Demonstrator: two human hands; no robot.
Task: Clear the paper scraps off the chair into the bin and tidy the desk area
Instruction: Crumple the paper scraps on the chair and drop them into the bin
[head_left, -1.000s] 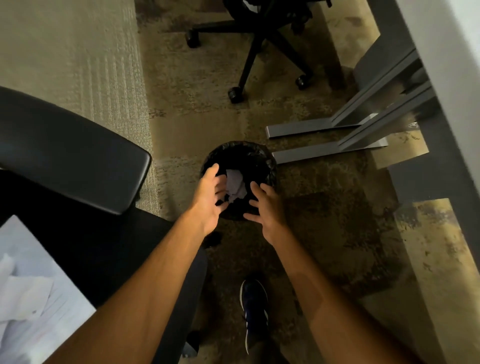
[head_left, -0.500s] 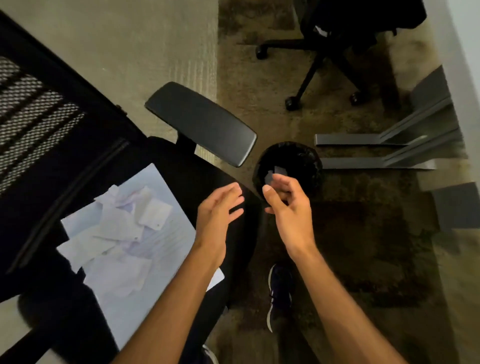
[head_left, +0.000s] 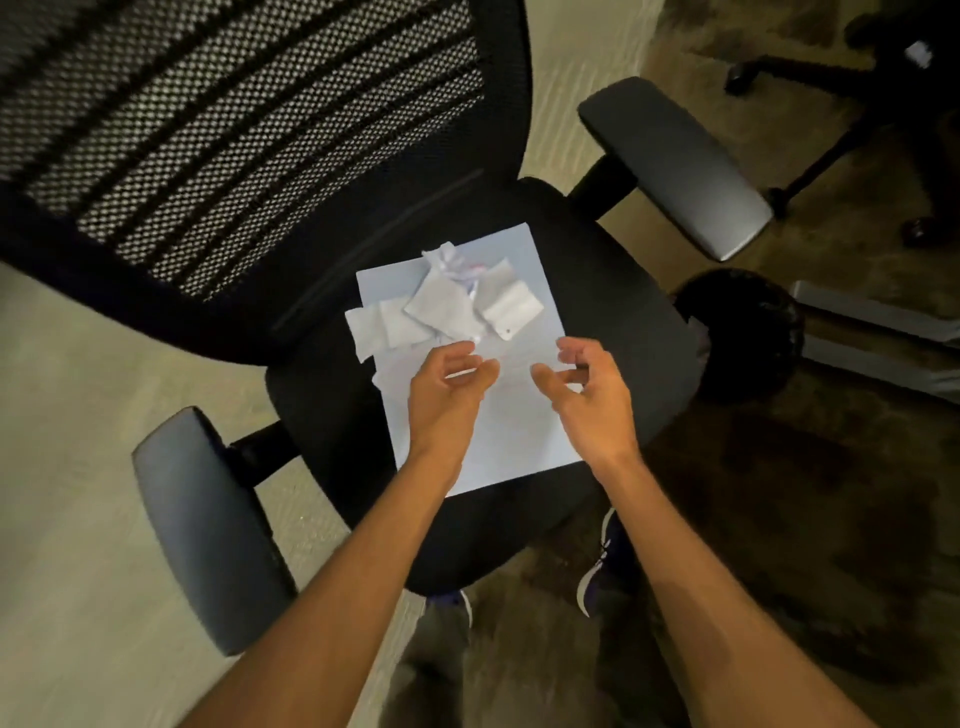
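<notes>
From the head camera we look down on the chair (head_left: 597, 291), where the paper scraps (head_left: 441, 306) lie heaped on the far half of a full sheet of paper (head_left: 514, 431) spread across the seat; we judge the sheet serves as a tray that keeps the pieces together. Our left hand (head_left: 441, 400) and right hand (head_left: 592, 400) hover over the near half of the sheet, both empty, fingers apart and loosely curled with palms turned inward, a pose that suits scooping the pile from two sides. The bin (head_left: 748, 332) stands on the floor just beside the seat's right edge, within easy reach for the drop.
</notes>
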